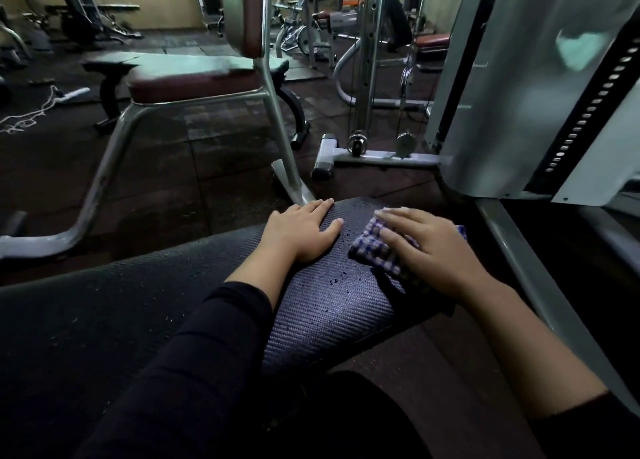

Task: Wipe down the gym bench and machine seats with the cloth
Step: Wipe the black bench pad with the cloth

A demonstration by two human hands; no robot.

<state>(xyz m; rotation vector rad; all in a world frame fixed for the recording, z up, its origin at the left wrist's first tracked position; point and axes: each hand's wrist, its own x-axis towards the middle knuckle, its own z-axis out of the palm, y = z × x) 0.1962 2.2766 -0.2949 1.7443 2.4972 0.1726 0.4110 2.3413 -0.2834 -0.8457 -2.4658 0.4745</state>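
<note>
Right hand (429, 247) flat, fingers straight, pressing checked cloth (377, 250) onto dark bench pad (329, 306), probably to drag it across water droplets just beside. Left hand (301, 231) spread wide, empty, resting on pad next to cloth, likely for steadying.

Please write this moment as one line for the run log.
stage: wiping bench pad | right hand: flat, pressing checked cloth on pad | left hand: flat on pad, bracing | droplets on pad
</note>
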